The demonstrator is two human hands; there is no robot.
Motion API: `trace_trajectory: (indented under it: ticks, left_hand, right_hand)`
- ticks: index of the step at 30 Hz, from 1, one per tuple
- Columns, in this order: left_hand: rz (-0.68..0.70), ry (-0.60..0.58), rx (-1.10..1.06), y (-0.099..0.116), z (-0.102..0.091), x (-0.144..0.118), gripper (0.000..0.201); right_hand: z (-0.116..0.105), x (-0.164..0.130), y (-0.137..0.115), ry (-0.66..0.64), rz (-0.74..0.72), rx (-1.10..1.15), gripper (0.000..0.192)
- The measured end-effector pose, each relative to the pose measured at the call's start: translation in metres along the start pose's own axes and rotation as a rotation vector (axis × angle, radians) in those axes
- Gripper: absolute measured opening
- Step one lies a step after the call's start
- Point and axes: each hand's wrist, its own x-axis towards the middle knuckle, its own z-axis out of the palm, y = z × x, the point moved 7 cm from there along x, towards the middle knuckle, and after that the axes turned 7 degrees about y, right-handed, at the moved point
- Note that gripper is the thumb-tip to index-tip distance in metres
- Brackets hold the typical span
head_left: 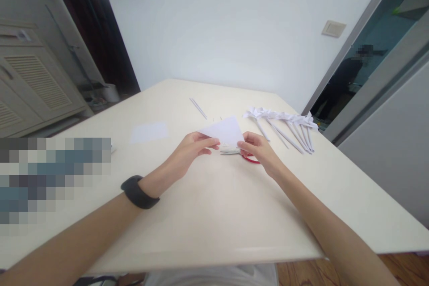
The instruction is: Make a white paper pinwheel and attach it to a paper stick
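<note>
While left hand (194, 146) and right hand (257, 146) grip paper (228, 130) | scissors (231, 152) partly behind right hand | paper stalks (290, 140) at right

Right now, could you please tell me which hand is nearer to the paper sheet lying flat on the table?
Left. The left hand lies to the right of that flat sheet, apart from it; the right hand is farther right.

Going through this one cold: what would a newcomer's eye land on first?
Probably the white sheet at the picture's centre, held by the left hand and right hand, with red-handled scissors just below it. Next, the cluster of white paper pieces with long stems on the right, and the black wristband on the left wrist.
</note>
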Motion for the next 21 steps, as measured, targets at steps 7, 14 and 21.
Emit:
trace_trajectory:
  ticks: [7, 14, 21]
  left_hand:
    - [0.052, -0.016, 0.017, 0.007, -0.007, 0.002, 0.021]
    - [0.04, -0.025, 0.07, 0.009, -0.003, 0.0, 0.031]
    - [0.082, -0.068, 0.224, 0.009, -0.001, 0.001, 0.027]
  right_hand:
    - [-0.017, 0.004, -0.005, 0.061, -0.018, 0.011, 0.018]
    - [-0.011, 0.002, -0.006, -0.017, -0.018, -0.05, 0.018]
    - [-0.013, 0.0, -0.013, 0.042, -0.058, 0.008, 0.017]
